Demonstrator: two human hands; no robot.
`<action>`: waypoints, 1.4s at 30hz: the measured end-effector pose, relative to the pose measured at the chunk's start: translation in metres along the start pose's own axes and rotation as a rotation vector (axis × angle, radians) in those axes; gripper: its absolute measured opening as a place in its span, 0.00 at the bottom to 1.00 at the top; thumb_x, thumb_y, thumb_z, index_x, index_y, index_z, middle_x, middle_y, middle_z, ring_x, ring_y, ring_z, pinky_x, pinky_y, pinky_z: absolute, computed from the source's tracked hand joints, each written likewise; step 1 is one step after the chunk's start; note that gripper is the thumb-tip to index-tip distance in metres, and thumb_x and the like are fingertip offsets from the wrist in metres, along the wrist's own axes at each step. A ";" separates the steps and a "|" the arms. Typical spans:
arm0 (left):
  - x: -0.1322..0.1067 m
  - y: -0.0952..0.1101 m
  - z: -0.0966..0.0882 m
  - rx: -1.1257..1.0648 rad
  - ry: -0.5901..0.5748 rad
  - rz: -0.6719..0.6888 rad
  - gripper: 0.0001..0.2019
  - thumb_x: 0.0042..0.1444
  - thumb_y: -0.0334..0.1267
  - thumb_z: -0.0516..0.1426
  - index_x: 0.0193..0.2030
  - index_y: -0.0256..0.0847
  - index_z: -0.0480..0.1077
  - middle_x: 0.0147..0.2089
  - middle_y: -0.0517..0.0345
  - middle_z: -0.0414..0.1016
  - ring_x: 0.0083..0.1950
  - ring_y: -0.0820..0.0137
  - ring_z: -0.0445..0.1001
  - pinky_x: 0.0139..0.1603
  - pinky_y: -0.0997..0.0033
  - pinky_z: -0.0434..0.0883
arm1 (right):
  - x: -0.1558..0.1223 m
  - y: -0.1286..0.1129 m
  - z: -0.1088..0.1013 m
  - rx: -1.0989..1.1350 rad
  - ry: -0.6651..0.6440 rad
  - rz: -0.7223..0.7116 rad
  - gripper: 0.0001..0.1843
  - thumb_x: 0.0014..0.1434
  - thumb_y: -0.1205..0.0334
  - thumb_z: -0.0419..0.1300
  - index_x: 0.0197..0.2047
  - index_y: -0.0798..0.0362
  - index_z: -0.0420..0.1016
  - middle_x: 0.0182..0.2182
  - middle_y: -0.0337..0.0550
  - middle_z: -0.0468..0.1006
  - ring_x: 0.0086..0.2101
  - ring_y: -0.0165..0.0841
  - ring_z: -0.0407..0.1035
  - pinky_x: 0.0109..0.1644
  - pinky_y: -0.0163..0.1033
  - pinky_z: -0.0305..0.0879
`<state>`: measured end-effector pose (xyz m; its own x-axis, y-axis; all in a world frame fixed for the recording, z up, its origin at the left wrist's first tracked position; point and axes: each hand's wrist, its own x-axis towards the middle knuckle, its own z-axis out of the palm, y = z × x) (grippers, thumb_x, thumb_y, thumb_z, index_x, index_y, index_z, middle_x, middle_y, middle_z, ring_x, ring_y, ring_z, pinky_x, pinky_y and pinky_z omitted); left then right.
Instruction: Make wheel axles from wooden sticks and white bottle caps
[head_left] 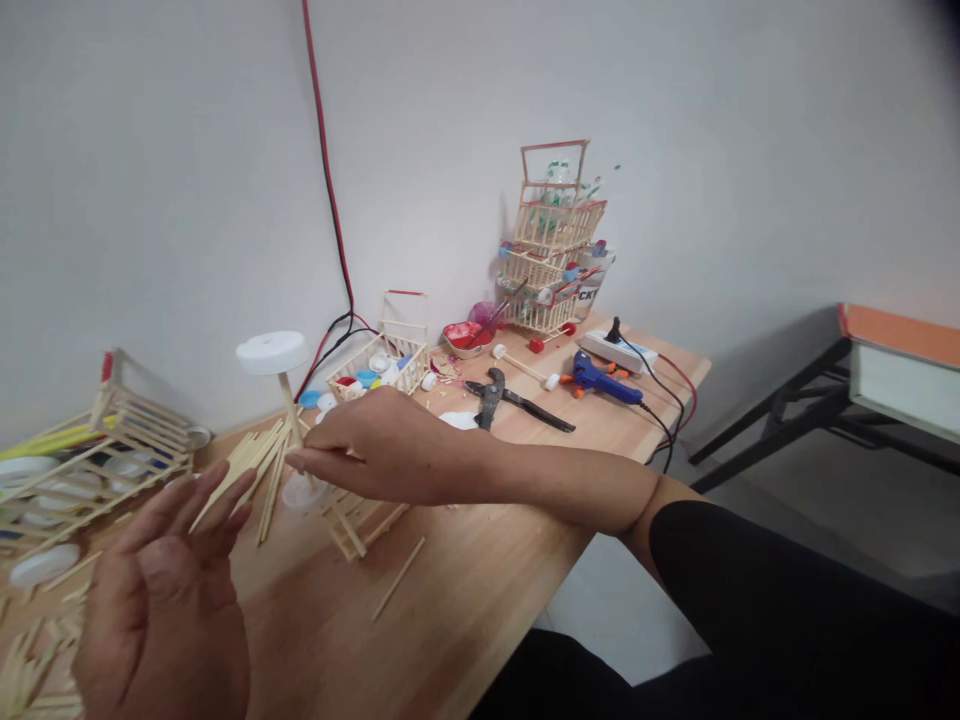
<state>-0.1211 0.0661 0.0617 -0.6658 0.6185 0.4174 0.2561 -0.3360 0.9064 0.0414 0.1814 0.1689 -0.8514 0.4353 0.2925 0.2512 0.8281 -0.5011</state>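
My right hand (375, 445) pinches a wooden stick (289, 400) that stands almost upright above the table. A white bottle cap (271, 352) sits on its top end, and a translucent cap (302, 493) shows at its lower end. My left hand (169, 600) is raised at the lower left, palm side up, fingers apart, with nothing seen in it. Behind my hands lies a fan of loose wooden sticks (247, 455). Partly hidden under my right hand is a small stick frame (349, 535).
A stick basket of caps (382, 365), a red paint dish (469, 338), pliers (499, 400), a blue glue gun (604, 380) and a power strip (619, 350) stand toward the back. Stacked stick carts (551, 250) rise by the wall. Another stick cart (142, 440) lies at left.
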 end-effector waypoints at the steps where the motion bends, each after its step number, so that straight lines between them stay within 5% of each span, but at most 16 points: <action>1: 0.002 0.000 0.000 -0.099 0.020 -0.051 0.19 0.64 0.53 0.60 0.60 0.53 0.76 0.66 0.50 0.78 0.67 0.49 0.77 0.73 0.33 0.69 | 0.000 0.000 -0.001 -0.002 0.004 0.001 0.25 0.72 0.65 0.58 0.24 0.51 0.52 0.24 0.32 0.58 0.29 0.26 0.54 0.38 0.36 0.48; 4: 0.003 0.003 0.002 -0.232 0.030 -0.140 0.18 0.62 0.49 0.64 0.57 0.55 0.78 0.66 0.53 0.79 0.68 0.50 0.77 0.75 0.35 0.67 | -0.001 0.002 -0.005 -0.019 0.020 0.007 0.26 0.74 0.63 0.57 0.25 0.51 0.52 0.24 0.32 0.58 0.29 0.27 0.53 0.39 0.37 0.48; 10: 0.001 0.003 0.001 -0.098 -0.019 -0.170 0.22 0.61 0.48 0.65 0.62 0.56 0.75 0.61 0.55 0.84 0.67 0.54 0.78 0.76 0.42 0.67 | -0.001 0.007 -0.010 -0.045 0.046 -0.007 0.24 0.76 0.59 0.54 0.26 0.52 0.57 0.25 0.34 0.61 0.29 0.27 0.53 0.38 0.37 0.47; 17: 0.004 -0.007 0.004 0.010 0.049 -0.119 0.25 0.52 0.45 0.73 0.57 0.52 0.78 0.60 0.57 0.85 0.63 0.61 0.81 0.67 0.65 0.76 | -0.002 0.007 -0.017 -0.069 0.092 0.009 0.23 0.74 0.64 0.54 0.26 0.52 0.56 0.25 0.34 0.61 0.30 0.26 0.56 0.38 0.37 0.47; 26: 0.004 0.003 0.002 0.146 0.126 -0.172 0.20 0.50 0.50 0.72 0.49 0.49 0.81 0.53 0.57 0.87 0.58 0.59 0.84 0.71 0.59 0.72 | -0.001 0.007 -0.022 -0.041 0.114 -0.001 0.23 0.75 0.60 0.54 0.26 0.53 0.59 0.25 0.34 0.63 0.30 0.27 0.55 0.39 0.37 0.48; 35: 0.010 -0.006 -0.005 0.204 0.105 -0.177 0.17 0.48 0.56 0.70 0.36 0.48 0.79 0.33 0.60 0.86 0.34 0.62 0.86 0.51 0.58 0.84 | 0.005 0.015 -0.018 -0.031 0.096 -0.012 0.25 0.76 0.57 0.53 0.26 0.52 0.58 0.24 0.34 0.60 0.28 0.27 0.52 0.37 0.38 0.46; 42: 0.015 -0.010 -0.007 0.184 0.079 -0.203 0.21 0.43 0.54 0.73 0.43 0.49 0.82 0.46 0.56 0.88 0.51 0.57 0.86 0.61 0.57 0.79 | 0.006 0.023 -0.012 -0.014 0.062 -0.016 0.22 0.74 0.59 0.52 0.25 0.52 0.57 0.24 0.34 0.61 0.28 0.28 0.53 0.37 0.38 0.46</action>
<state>-0.1382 0.0733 0.0585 -0.7670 0.6003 0.2265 0.2301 -0.0722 0.9705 0.0474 0.2076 0.1693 -0.8254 0.4428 0.3502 0.2448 0.8397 -0.4848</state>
